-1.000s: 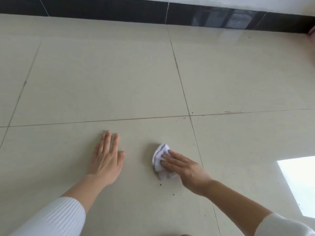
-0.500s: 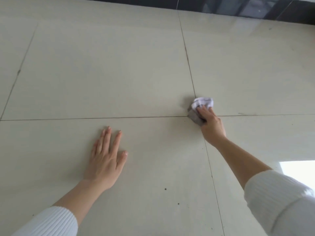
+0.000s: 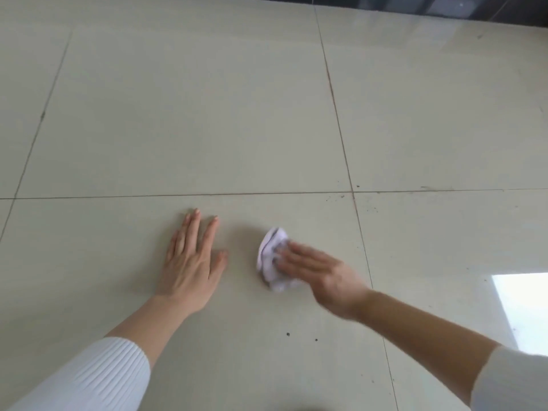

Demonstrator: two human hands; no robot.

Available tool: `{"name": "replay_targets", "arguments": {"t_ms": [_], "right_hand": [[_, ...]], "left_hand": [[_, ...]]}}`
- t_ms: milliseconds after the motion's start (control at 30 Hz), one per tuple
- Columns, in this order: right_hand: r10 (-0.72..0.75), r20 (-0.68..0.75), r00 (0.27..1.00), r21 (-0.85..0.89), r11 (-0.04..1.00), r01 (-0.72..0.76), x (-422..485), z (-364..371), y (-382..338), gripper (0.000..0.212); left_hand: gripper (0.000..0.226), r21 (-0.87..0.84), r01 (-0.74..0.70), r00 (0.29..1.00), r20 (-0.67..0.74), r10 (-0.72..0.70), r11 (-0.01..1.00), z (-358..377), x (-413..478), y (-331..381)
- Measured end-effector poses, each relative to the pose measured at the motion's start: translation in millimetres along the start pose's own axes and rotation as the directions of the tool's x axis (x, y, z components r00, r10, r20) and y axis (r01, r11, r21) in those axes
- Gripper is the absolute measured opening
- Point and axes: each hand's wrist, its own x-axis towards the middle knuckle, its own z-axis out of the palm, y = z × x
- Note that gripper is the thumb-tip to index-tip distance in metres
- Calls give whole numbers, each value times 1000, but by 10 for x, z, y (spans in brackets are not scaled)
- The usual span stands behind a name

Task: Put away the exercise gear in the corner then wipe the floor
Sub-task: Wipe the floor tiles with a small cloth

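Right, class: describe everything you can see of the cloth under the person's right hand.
The cloth is a small, crumpled wad of soft-looking fabric, white to pale lilac, with a thin dark line along one fold. It lies bunched on a glossy beige floor tile. It sits to the right of the left hand, which is flat on the floor and not touching it. The right hand lays its extended fingers on the cloth's right side and covers part of it. Motion blur hides finer detail.

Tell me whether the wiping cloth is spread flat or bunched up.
Bunched up: the cloth shows creased folds in a small wad under fingers of the right hand.
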Motion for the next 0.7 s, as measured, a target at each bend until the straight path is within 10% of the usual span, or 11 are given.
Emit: {"name": "replay_targets", "arguments": {"t_ms": [67, 133, 200, 333, 500, 700], "right_hand": [[382, -223, 897, 87, 924, -372, 210, -237, 347, 69], [721, -299, 625, 160, 683, -712, 368, -430, 645, 71], [837, -298, 459, 122, 510, -851, 498, -471, 761, 69], [723, -266, 637, 68, 674, -736, 841, -112, 433, 72], [218, -73, 973, -70, 972, -223, 898, 503, -510, 58], [-347, 354, 868, -26, 924, 380, 510, 606, -828, 59]], "left_hand": [[70, 5, -5, 1000, 23, 5, 1000, -31, -10, -32], [70, 0, 13, 1000, 19, -13, 1000, -71, -29, -93], [70, 2, 56, 998, 15, -56, 998, -118, -60, -189], [71, 35, 141, 990, 5, -142, 989, -242, -191, -498], [64, 38, 294, 955, 29, -296, 955, -383, -451, -860], [66, 53, 331, 944, -1, -331, 942, -318, -608, -954]]}}
